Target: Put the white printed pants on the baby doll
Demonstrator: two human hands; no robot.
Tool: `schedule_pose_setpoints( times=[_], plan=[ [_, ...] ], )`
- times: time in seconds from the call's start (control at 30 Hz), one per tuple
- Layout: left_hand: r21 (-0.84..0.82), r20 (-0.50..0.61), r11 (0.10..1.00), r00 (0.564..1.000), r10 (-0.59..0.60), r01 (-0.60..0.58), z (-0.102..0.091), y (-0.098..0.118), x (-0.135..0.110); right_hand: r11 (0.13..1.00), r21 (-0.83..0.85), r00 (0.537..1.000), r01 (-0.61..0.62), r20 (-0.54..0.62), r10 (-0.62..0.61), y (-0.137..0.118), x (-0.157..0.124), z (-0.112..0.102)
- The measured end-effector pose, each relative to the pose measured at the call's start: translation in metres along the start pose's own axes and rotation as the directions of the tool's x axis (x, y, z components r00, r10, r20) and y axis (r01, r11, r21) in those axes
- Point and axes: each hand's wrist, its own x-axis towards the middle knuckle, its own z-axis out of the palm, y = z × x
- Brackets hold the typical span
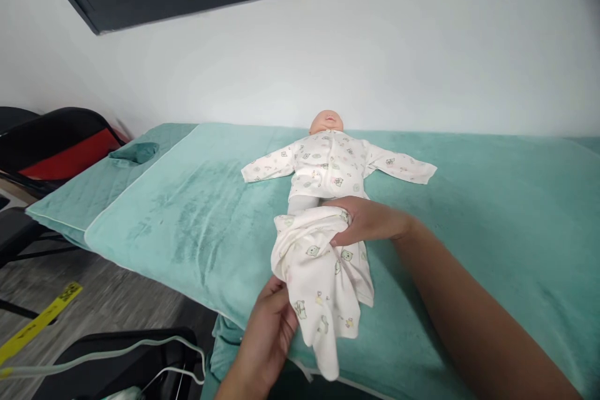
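Note:
A baby doll [326, 120] lies on its back on the green bed cover, head toward the wall and arms spread. It wears a white printed long-sleeved top [323, 165]. White baby trousers [323, 300] with a matching animal print are bunched around its lower legs, and one trouser leg hangs toward the bed's front edge. My right hand [363, 219] pinches the bunched waistband from the right, beside the doll's legs. At the lower left, my left hand [269, 331] is closed on the side of the trousers, its fingertips partly behind the cloth. The doll's feet are hidden inside the fabric.
The bed [478, 212] has a quilted end with a face hole [135, 153] at left. A black and red chair [70, 150] stands beyond it. Pale clothes hangers [178, 344] lie over a black chair at lower left. Yellow tape [42, 322] marks the floor.

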Motion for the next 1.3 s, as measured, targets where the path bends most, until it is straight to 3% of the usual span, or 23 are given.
schedule_pose_setpoints(
  times=[0.1,0.23,0.37,0.43,0.5,0.57,0.7,0.8,1.0,1.1,1.3],
  plan=[
    [0.005,-0.023,0.996,0.996,0.092,-0.092,-0.003,0.024,0.019,0.999,-0.032,1.0,0.002,-0.004,-0.002,-0.001,-0.001,0.0],
    [0.026,-0.029,0.976,0.976,0.215,-0.214,0.006,0.052,0.04,0.992,-0.129,1.0,0.011,-0.021,-0.014,-0.005,0.0,0.002],
    [0.164,-0.04,0.946,0.956,0.289,-0.279,0.015,0.058,0.044,0.981,-0.193,0.991,0.006,-0.132,-0.032,-0.004,0.004,0.009],
    [0.27,-0.085,0.899,0.922,0.379,-0.345,0.011,0.054,0.038,0.974,-0.227,0.98,0.009,-0.19,-0.054,-0.003,0.007,0.013],
    [0.408,-0.125,0.811,0.855,0.504,-0.419,0.002,0.047,0.028,0.965,-0.262,0.971,0.007,-0.23,-0.069,-0.001,0.01,0.017],
    [0.53,-0.082,0.715,0.812,0.578,-0.455,-0.008,0.04,0.016,0.962,-0.272,0.969,-0.002,-0.239,-0.065,-0.001,0.011,0.019],
    [0.7,0.141,0.597,0.895,0.423,-0.393,-0.011,0.028,-0.003,0.968,-0.252,0.973,-0.007,-0.223,-0.051,-0.003,0.012,0.02],
    [0.764,0.208,0.511,0.9,0.383,-0.394,-0.003,0.027,-0.004,0.968,-0.25,0.974,-0.019,-0.222,-0.038,-0.004,0.011,0.019],
    [0.758,0.115,0.482,0.816,0.566,-0.441,0.003,0.053,0.03,0.959,-0.28,0.971,-0.048,-0.238,-0.021,-0.004,0.01,0.019],
    [0.741,0.118,0.466,0.777,0.619,-0.484,0.007,0.061,0.05,0.967,-0.253,0.962,-0.04,-0.271,-0.031,-0.005,0.01,0.02],
    [0.71,0.041,0.455,0.676,0.736,-0.538,0.016,0.046,0.064,0.975,-0.203,0.883,-0.092,-0.469,-0.015,-0.001,0.017,0.024]
  ],
)
